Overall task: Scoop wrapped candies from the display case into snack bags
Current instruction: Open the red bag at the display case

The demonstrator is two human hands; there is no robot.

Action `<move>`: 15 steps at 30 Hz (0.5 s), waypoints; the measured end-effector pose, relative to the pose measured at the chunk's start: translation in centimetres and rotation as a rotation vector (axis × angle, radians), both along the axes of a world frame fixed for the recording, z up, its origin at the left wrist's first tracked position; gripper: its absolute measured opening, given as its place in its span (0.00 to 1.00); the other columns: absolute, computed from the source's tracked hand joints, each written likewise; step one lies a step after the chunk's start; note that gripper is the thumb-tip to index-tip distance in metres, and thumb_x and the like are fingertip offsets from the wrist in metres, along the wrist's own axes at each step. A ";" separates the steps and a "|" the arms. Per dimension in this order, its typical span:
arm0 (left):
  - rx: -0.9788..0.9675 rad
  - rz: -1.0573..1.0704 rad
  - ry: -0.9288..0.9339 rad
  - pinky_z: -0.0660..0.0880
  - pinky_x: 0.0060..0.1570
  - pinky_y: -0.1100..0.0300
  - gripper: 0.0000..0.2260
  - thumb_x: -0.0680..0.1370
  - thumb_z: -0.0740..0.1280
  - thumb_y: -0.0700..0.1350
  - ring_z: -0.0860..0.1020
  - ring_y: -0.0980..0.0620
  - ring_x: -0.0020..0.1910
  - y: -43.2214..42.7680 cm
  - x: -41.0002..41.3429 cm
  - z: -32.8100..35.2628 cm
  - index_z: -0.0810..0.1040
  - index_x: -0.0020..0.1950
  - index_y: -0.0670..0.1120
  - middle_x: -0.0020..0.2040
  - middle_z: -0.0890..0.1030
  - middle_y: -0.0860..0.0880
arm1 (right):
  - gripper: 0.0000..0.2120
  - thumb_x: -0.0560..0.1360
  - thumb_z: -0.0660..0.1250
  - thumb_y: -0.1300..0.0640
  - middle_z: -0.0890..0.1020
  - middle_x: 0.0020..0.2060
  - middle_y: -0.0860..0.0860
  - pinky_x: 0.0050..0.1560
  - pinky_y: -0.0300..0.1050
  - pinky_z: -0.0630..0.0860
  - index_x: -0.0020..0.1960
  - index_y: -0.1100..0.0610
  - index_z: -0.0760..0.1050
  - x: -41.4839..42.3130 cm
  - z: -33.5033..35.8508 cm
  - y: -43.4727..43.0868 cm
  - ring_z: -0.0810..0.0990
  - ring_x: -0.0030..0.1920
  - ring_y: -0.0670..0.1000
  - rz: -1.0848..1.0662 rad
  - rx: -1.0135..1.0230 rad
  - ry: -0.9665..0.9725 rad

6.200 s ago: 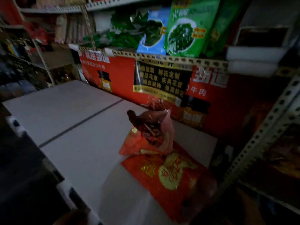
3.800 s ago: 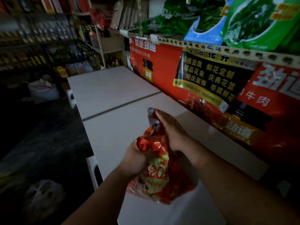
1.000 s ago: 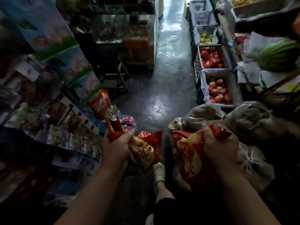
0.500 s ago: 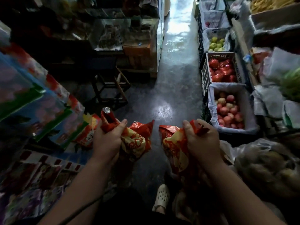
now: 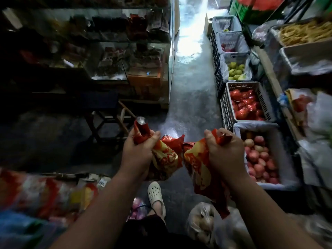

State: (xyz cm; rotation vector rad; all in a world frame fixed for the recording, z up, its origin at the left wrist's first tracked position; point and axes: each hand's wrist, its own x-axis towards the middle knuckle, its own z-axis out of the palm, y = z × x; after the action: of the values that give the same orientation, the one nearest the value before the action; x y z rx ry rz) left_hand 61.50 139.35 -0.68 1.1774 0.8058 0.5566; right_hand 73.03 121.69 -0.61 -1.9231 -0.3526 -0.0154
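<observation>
Head view: since half-second ago, left snack bag (image 5: pixel 165 157) and right snack bag (image 5: pixel 197 169) drawn closer together. Left hand (image 5: pixel 139 153) fingers curled round left neck; right hand (image 5: pixel 225 153) grips right neck likewise. Display case (image 5: pixel 149 51) well beyond left fingertips. I'd open one neck before scooping.

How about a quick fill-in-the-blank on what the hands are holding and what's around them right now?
1. The left hand grips a snack bag that is mostly ____.
2. The right hand grips a second bag, so ____ hands are full.
3. The crates of fruit line the person's ____ side of the aisle.
4. The shoe on the floor between the arms is ____.
Missing words: red; both; right; white.
</observation>
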 end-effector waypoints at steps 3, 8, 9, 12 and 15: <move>-0.012 -0.062 0.043 0.79 0.37 0.63 0.06 0.74 0.76 0.43 0.85 0.53 0.41 4.5 4.5 -0.2 0.81 0.46 0.50 0.40 0.84 0.52 | 0.20 0.75 0.69 0.48 0.70 0.23 0.45 0.31 0.47 0.69 0.31 0.55 0.66 4.3 -0.1 4.9 0.66 0.25 0.44 -0.030 -0.017 0.044; -0.011 -0.076 0.061 0.80 0.40 0.60 0.06 0.69 0.77 0.48 0.85 0.52 0.42 12.0 12.3 0.1 0.83 0.43 0.54 0.40 0.85 0.52 | 0.19 0.76 0.70 0.53 0.68 0.22 0.44 0.28 0.32 0.63 0.31 0.52 0.66 11.4 0.3 12.1 0.65 0.24 0.43 -0.056 0.021 0.027; -0.009 -0.072 0.064 0.80 0.39 0.61 0.06 0.68 0.77 0.49 0.85 0.52 0.42 13.4 13.7 0.2 0.83 0.43 0.54 0.40 0.85 0.52 | 0.19 0.77 0.70 0.53 0.68 0.22 0.43 0.29 0.32 0.63 0.31 0.51 0.66 12.8 0.4 13.1 0.66 0.24 0.43 -0.061 0.018 0.029; -0.005 -0.041 0.059 0.79 0.38 0.63 0.06 0.69 0.78 0.48 0.85 0.53 0.41 16.7 17.7 0.3 0.83 0.42 0.54 0.40 0.85 0.52 | 0.20 0.77 0.71 0.56 0.69 0.22 0.42 0.29 0.28 0.63 0.30 0.50 0.67 17.3 0.6 16.0 0.67 0.24 0.42 -0.042 0.037 0.025; -0.008 0.003 0.067 0.78 0.36 0.64 0.06 0.71 0.77 0.44 0.84 0.54 0.37 19.3 22.3 -0.2 0.83 0.40 0.53 0.37 0.84 0.52 | 0.21 0.78 0.72 0.57 0.69 0.22 0.43 0.28 0.29 0.63 0.31 0.55 0.65 22.7 0.3 19.0 0.66 0.23 0.42 -0.011 0.035 0.026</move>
State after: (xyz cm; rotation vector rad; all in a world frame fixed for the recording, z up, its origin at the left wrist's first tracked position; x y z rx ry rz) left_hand 83.75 158.65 -0.85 1.1928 0.8662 0.5183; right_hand 95.74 140.66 -0.32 -1.8893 -0.3228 -0.0033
